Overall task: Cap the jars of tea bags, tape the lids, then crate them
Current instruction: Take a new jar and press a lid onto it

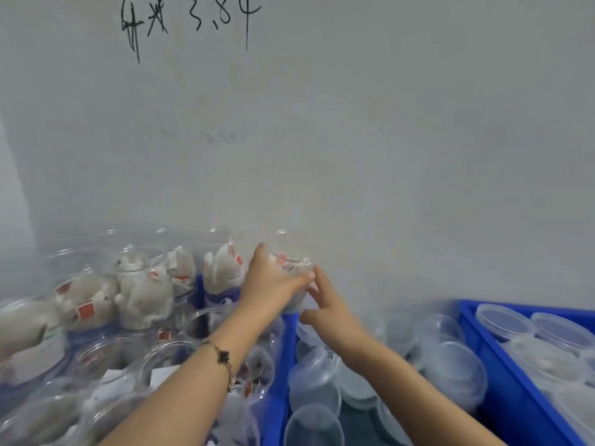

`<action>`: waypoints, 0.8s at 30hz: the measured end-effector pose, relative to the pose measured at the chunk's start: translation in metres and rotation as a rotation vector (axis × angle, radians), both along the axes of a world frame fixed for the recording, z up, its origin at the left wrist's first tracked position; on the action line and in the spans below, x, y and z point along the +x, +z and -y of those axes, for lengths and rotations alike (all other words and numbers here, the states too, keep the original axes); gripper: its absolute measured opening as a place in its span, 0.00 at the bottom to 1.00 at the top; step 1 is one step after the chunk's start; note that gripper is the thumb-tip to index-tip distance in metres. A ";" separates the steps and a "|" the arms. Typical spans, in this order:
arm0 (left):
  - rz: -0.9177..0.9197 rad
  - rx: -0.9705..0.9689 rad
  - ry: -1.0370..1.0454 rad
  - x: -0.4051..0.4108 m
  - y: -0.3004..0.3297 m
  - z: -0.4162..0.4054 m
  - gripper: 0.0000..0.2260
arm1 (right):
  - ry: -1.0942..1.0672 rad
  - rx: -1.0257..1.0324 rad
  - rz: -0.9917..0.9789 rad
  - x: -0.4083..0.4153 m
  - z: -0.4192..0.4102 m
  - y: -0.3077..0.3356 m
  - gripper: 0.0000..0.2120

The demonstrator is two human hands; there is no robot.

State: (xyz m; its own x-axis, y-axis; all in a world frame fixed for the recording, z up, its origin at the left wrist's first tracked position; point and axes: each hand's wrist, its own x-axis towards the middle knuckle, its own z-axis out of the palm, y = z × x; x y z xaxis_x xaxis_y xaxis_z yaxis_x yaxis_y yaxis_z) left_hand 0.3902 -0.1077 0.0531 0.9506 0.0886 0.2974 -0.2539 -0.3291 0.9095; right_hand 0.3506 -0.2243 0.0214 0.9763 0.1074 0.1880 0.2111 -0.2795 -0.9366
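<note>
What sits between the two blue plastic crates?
In the head view, a heap of loose clear plastic lids fills the gap between the left blue crate and the right blue crate.

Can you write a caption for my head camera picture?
Two hands, left hand and right hand, reach a clear jar of tea bags.

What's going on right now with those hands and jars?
Left hand grips clear plastic jar of tea bags. Right hand open, touching it. Loose clear lids piled below.

Packed jars block left; wall close behind.
</note>
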 end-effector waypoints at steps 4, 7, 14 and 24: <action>0.003 0.074 -0.118 -0.060 0.003 0.028 0.35 | -0.204 0.057 0.079 -0.079 0.018 -0.015 0.39; -0.026 0.106 -0.118 -0.105 -0.017 0.056 0.35 | -0.404 0.041 0.109 -0.127 0.038 -0.025 0.31; -0.136 0.126 0.148 -0.208 -0.093 0.100 0.40 | -0.611 0.041 -0.153 -0.195 0.067 -0.072 0.12; 0.071 0.002 0.257 -0.246 -0.153 0.081 0.42 | -0.549 -0.036 -0.038 -0.226 0.056 -0.120 0.17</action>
